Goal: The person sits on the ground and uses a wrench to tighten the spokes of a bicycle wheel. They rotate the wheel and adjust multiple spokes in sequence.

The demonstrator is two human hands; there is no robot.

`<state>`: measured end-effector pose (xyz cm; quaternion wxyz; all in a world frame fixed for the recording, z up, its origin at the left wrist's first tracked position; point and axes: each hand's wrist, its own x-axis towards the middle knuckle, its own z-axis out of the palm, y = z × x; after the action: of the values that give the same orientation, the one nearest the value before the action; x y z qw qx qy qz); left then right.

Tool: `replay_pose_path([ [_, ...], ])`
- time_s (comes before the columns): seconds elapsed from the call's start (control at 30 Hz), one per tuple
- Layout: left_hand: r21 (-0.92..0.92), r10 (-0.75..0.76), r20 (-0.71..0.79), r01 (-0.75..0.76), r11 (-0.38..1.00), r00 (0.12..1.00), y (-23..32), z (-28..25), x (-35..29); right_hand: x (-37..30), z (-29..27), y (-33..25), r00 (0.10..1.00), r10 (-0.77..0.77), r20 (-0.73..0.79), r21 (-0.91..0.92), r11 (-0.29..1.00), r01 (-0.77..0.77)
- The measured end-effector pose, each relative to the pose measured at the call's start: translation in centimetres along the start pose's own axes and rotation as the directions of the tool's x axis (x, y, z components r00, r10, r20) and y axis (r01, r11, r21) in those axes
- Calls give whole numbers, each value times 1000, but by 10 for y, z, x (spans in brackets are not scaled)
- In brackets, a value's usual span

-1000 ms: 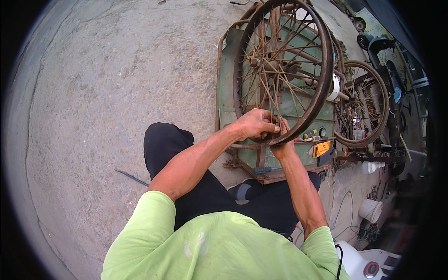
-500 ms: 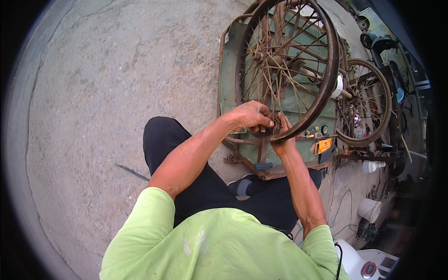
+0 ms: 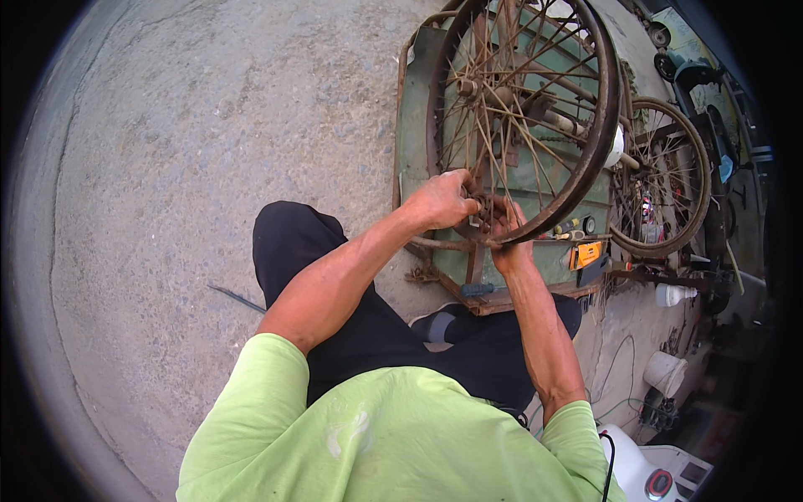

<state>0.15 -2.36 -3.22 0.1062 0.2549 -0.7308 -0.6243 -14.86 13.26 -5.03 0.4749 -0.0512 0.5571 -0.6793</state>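
Observation:
A rusty spoked wheel (image 3: 579, 198) stands tilted in front of me, its thin spokes running out from a brown hub (image 3: 499, 95). My left hand (image 3: 443, 201) is closed in a pinch at the lower, near part of the rim, beside the spoke ends. A small dark rusty piece (image 3: 483, 207) shows by its fingertips; I cannot make out its kind. Across from it, my right hand (image 3: 510, 230) reaches up at the rim with its fingers bent in among the spokes. The rim and spokes partly hide those fingers and whatever they grip.
Behind the wheel lies a green metal panel (image 3: 418, 125) with a rusty frame. A second spoked wheel (image 3: 701, 197) stands to the right. Near my right forearm are an orange box (image 3: 585, 255) and a dark-handled tool (image 3: 478, 289). White containers (image 3: 666, 374) stand on the ground at right.
My left hand has moved slightly up along the spokes. The fingers of my right hand, straighter before, are now bent inward. The wheel appears a little farther right in the view.

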Motion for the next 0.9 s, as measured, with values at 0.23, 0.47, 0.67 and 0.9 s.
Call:
replay_pose_path([
  [0.23, 52, 64, 94, -69, 996, 994, -1, 7, -2, -5, 6, -1, 999, -28, -42, -27, 999, 27],
  [0.47, -71, -59, 233, 77, 994, 971, 9, 5, 3, -4, -1, 0, 999, -34, -37, -31, 999, 33],
  [0.67, -81, -62, 302, 91, 993, 951, 12, -1, 6, -6, 1, -1, 996, -61, -63, -66, 996, 57],
  [0.9, -269, -32, 415, 156, 951, 909, 6, -8, 11, -8, 8, -3, 996, -51, -69, -26, 998, 50],
])
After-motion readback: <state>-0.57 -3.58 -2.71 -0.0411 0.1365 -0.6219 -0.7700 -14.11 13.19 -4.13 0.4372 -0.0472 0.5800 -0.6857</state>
